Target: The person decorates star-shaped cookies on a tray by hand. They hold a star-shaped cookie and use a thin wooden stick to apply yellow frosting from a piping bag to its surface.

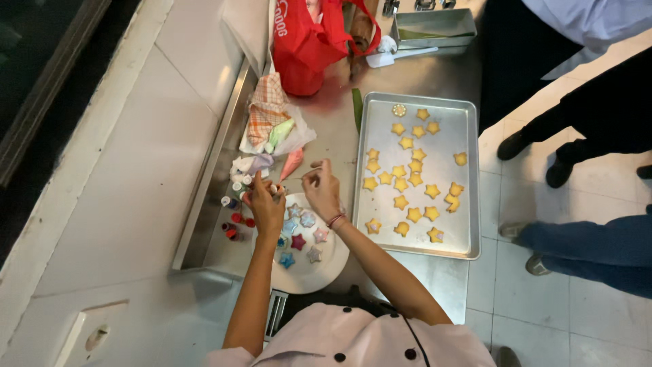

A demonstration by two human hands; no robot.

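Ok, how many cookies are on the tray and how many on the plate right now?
Cookies on the metal tray: 24, as best I can count
Iced cookies on the white plate: 8, some partly hidden by the hands
Total: 32

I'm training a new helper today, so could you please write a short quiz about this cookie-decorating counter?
1. True or false: the metal baking tray holds plain yellow star cookies.
2. Which hand is nearer the tray: A) left hand B) right hand?
3. Fill in: the iced star cookies lie on a round white ____.

Key: 1 true. 2 B. 3 plate.
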